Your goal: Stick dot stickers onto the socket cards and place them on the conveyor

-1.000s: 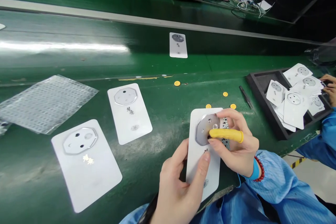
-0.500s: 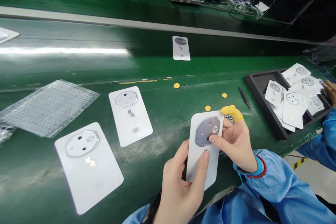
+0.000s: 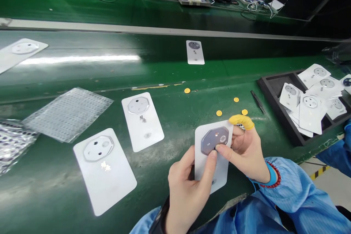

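Observation:
Between my two hands is a white phone back cover [image 3: 211, 140] with a grey octagonal camera area and holes. My left hand [image 3: 185, 186] grips it from the lower left, thumb lying on its face just below the camera area. On the right edge, my right hand [image 3: 248, 155] also holds it, its thumb tip pressed beside a dark hole. Yellow finger cots [image 3: 242, 120] cover a fingertip at the top right corner. A small dotted piece [image 3: 240, 126] peeks out behind the cover; most of it is hidden.
Two larger white covers [image 3: 142, 126] lie on the green bench [image 3: 164, 168] to the left, near bubble-like plastic sheets [image 3: 70, 113]. Several yellow discs [image 3: 218, 113] and black tweezers [image 3: 257, 102] lie beyond my hands. A black tray [image 3: 270, 108] of covers stands right, near a co-worker's sleeve [image 3: 333, 159].
My left thumb has slid up toward the camera area, meeting the right thumb. The cover is tilted slightly differently. The view has shifted left, and the co-worker's hand has left the tray.

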The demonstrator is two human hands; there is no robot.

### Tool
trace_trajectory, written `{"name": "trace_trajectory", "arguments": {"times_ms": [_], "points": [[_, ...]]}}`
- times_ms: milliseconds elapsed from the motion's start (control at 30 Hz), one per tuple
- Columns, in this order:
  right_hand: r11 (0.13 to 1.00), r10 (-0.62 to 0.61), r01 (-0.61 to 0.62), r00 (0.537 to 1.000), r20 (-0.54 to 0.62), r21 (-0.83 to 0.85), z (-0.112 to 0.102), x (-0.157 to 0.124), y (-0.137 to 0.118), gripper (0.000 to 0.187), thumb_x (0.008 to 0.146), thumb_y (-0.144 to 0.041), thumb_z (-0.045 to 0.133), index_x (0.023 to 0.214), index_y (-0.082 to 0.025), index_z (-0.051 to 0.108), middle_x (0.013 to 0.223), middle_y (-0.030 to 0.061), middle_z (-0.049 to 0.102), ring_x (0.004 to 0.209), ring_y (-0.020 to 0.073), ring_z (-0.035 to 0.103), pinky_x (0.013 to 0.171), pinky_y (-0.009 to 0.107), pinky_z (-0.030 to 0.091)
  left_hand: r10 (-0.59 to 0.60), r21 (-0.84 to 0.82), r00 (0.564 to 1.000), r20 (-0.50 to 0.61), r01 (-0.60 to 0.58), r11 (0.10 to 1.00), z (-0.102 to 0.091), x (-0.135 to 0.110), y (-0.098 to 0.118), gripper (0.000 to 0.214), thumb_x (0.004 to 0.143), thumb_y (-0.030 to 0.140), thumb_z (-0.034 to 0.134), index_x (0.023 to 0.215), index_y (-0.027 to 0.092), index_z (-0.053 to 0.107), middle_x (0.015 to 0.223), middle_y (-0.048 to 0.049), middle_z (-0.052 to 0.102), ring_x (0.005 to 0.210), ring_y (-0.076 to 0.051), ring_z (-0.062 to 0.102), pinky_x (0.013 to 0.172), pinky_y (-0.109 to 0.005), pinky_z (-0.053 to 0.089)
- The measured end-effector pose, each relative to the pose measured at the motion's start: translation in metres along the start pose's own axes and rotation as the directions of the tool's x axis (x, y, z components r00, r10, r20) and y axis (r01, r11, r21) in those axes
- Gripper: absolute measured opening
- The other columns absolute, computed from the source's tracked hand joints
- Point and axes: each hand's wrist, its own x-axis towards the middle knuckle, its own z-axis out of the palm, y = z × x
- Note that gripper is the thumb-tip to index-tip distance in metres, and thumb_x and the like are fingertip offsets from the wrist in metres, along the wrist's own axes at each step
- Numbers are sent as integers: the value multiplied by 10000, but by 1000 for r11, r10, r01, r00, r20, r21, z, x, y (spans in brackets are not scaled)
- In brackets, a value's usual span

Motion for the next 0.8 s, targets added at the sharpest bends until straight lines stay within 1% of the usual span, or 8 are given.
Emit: {"name": "trace_trajectory", "arguments": {"times_ms": [167, 300, 400, 500, 600, 633, 700, 800], "points": [[999, -23, 23, 1000, -6, -46, 2, -4, -2, 366, 900, -204, 608, 1181, -271, 382, 985, 42, 710, 850, 188, 734, 742, 302, 635, 59, 45, 998, -33, -58, 997, -1, -1, -1, 82, 830, 223, 627, 790, 183, 687, 524, 43, 599, 433, -101, 521, 429, -175, 423], [996, -33, 30, 999, -33, -85, 5, -6, 0, 333, 898, -210, 606, 1141, -259, 383, 930, 39, 711, 801, 191, 739, 723, 305, 641, 32, 55, 997, -76, -28, 998, 2, -1, -1, 115, 809, 244, 634, 760, 165, 702, 534, 19, 625, 453, -123, 555, 454, -193, 454], [999, -3, 2, 1000, -20, -54, 9, -7, 7, 332, 902, -215, 597, 1155, -247, 383, 943, 47, 705, 804, 177, 735, 718, 291, 633, -40, 64, 991, -127, 48, 997, 3, 0, -3, 141, 781, 281, 660, 738, 158, 712, 518, 15, 624, 449, -134, 562, 456, -204, 466], [999, -10, 10, 1000, 12, -33, 8, -5, 17, 357, 914, -227, 579, 1214, -227, 386, 1049, 85, 688, 908, 173, 719, 774, 295, 619, -152, -9, 984, -97, 152, 988, -1, 7, -7, 183, 751, 330, 692, 740, 148, 713, 569, -7, 666, 474, -152, 592, 452, -214, 479], [983, -86, 89, 996, 23, -159, -7, 3, 23, 383, 915, -249, 579, 1265, -217, 429, 1168, 106, 654, 1041, 172, 674, 868, 321, 591, -276, -72, 956, -97, 270, 960, -11, 17, -17, 270, 725, 379, 720, 839, 135, 723, 677, -47, 724, 536, -185, 640, 471, -238, 503], [957, -127, 125, 992, 12, -263, -17, 8, 25, 367, 908, -250, 591, 1253, -214, 473, 1183, 101, 650, 1068, 174, 659, 893, 331, 579, -302, -68, 943, -137, 295, 953, -15, 21, -22, 304, 716, 394, 728, 867, 130, 722, 712, -62, 737, 569, -201, 657, 486, -249, 510], [830, -218, 181, 976, -9, -528, -40, 20, 29, 291, 897, -239, 605, 1183, -201, 569, 1177, 91, 657, 1103, 183, 631, 949, 368, 543, -329, -28, 925, -191, 330, 944, -23, 28, -35, 360, 709, 432, 723, 889, 121, 716, 773, -93, 749, 661, -243, 690, 528, -279, 528], [627, -262, 189, 965, 23, -755, -72, 38, 41, 244, 875, -223, 635, 1114, -174, 637, 1126, 98, 672, 1117, 220, 606, 1003, 447, 486, -337, 103, 928, -161, 356, 929, -29, 34, -54, 446, 734, 498, 661, 942, 105, 692, 822, -130, 746, 752, -303, 702, 625, -362, 552]]}}
